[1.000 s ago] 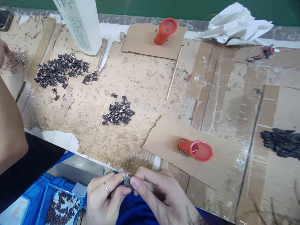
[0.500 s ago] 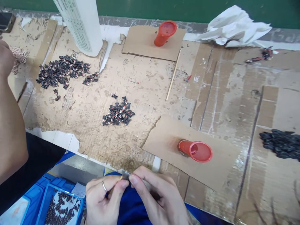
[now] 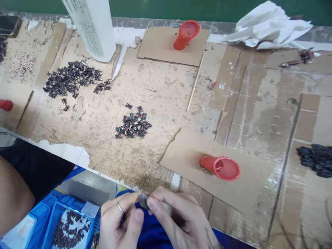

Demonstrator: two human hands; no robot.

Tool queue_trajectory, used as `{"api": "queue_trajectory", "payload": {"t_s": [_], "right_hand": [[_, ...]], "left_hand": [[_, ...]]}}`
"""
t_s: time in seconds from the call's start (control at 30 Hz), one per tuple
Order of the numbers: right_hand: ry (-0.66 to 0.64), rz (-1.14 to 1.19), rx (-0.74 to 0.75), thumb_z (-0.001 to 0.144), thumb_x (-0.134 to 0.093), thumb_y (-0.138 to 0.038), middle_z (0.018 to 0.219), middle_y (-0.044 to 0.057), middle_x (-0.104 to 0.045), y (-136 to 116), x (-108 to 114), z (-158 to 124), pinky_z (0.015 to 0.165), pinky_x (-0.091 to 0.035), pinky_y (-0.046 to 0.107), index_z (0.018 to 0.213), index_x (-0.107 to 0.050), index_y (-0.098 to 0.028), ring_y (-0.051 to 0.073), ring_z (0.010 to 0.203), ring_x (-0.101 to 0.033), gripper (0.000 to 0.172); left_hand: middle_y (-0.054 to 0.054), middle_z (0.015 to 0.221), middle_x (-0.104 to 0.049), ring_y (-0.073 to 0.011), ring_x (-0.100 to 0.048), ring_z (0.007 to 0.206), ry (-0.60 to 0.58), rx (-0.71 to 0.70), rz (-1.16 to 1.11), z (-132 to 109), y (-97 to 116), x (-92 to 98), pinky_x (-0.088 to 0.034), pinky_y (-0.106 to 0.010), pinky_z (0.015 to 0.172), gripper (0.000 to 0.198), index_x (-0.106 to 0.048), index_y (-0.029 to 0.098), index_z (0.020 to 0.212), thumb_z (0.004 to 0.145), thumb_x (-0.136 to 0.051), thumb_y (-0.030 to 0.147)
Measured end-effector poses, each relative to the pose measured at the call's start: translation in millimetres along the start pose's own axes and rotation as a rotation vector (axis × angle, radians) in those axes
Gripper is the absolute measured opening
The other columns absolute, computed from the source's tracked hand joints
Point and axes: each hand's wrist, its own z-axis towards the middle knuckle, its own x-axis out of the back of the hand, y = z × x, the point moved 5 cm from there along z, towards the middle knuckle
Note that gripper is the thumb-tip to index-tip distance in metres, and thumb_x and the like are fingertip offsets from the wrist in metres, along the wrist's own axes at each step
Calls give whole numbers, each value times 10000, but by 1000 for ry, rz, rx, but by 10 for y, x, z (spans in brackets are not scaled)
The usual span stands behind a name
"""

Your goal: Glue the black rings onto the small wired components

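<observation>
Both my hands meet at the bottom centre, just off the table's front edge. My left hand (image 3: 118,223), a ring on one finger, is closed in a pinch on a thin wooden stick (image 3: 131,206). My right hand (image 3: 178,221) is closed, pinching a small grey metal piece (image 3: 143,200) against the stick's tip. A small heap of black and copper parts (image 3: 132,125) lies on the cardboard above my hands. A red cup (image 3: 220,167) lies on its side to the right of them.
A bigger heap of parts (image 3: 71,79) lies at the back left by a white column (image 3: 90,27). A second red cup (image 3: 186,34), a long stick (image 3: 195,83), crumpled paper (image 3: 269,26) and black pieces (image 3: 315,159) are around. A blue tray (image 3: 68,226) holds parts. Another person's arm (image 3: 11,197) is at left.
The other person's arm at the left has dropped back out of the upper left, uncovering a pinkish heap there. My hands stay pinched together, shifted slightly right.
</observation>
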Motion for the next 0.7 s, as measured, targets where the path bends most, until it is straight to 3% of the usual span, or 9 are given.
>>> {"api": "queue_trajectory", "payload": {"t_s": [0.17,0.3,0.4,0.5,0.6,0.7], "right_hand": [[-22,4,0,1066,-422,-681,550,-41,-380,9,-15,1,494,-340,275,673,-601,-224,121,499,-371,629],[-69,55,-7,1057,-449,-684,554,-54,-318,18,-38,16,494,-267,304,667,-583,-224,116,500,-308,617],[-156,98,-71,1041,-395,-754,565,-52,-328,64,-50,17,504,-238,315,702,-583,-221,114,507,-294,659],[-235,139,-126,1019,-398,-794,569,-58,-315,105,-53,11,498,-224,303,710,-579,-215,105,507,-285,680],[-234,143,-112,1037,-409,-759,571,-65,-318,104,-37,21,501,-226,290,714,-582,-208,96,508,-283,662],[-198,122,-64,1068,-401,-695,572,-69,-339,73,-26,34,501,-250,277,727,-604,-204,92,500,-299,631]], "left_hand": [[-15,941,-901,-234,-852,864,27,60,61,-67,4,-10,-713,-309,810,288,-837,397,1044,1002,-604,561],[-9,939,-901,-234,-849,812,-7,45,-3,-60,20,-68,-711,-311,764,281,-817,414,1066,1010,-584,561],[-1,843,-888,-209,-811,662,-28,22,-79,-23,45,-123,-687,-291,657,291,-813,396,1042,1034,-555,529],[34,694,-839,-167,-732,518,-57,8,-90,17,63,-144,-632,-261,574,366,-796,367,866,1045,-528,538],[66,539,-743,-145,-646,418,-80,-1,-15,46,62,-128,-581,-244,508,467,-754,350,712,1042,-511,572],[89,452,-659,-126,-532,328,-82,-10,25,66,53,-108,-497,-239,410,498,-775,376,691,1041,-497,596]]}}
